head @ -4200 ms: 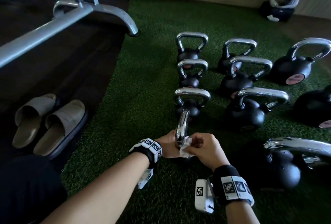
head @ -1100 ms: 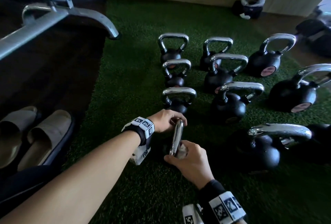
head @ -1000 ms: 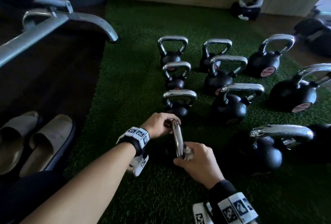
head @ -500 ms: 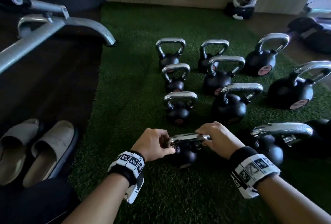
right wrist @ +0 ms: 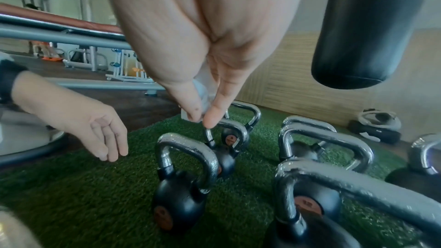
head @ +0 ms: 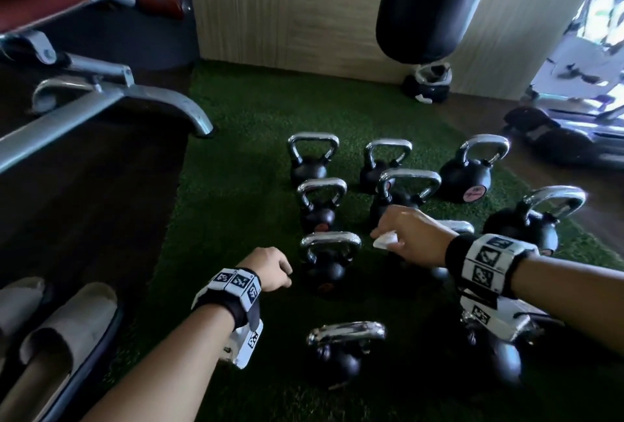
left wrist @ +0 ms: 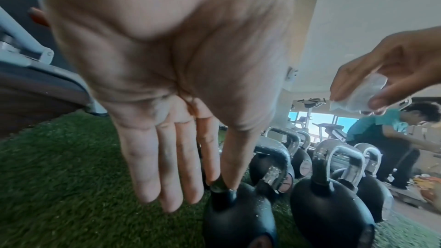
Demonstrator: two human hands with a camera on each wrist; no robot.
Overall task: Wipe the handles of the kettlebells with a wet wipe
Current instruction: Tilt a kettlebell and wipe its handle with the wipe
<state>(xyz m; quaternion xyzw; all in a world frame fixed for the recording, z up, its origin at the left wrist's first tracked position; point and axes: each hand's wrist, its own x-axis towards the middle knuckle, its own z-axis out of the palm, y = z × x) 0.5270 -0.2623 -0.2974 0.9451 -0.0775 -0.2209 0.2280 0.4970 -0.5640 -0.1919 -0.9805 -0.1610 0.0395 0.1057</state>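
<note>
The kettlebells (head: 329,264) stand in rows on the green turf (head: 236,192), and I take as my landmark the one with the chrome handle (head: 331,240) that is second from me in the left row. My left hand (head: 271,269) hangs just left of this handle with relaxed fingers (left wrist: 164,169) that hold nothing. My right hand (head: 410,235) is above the turf just right of it and pinches the wet wipe (head: 385,240) between thumb and fingers, apart from every handle.
</note>
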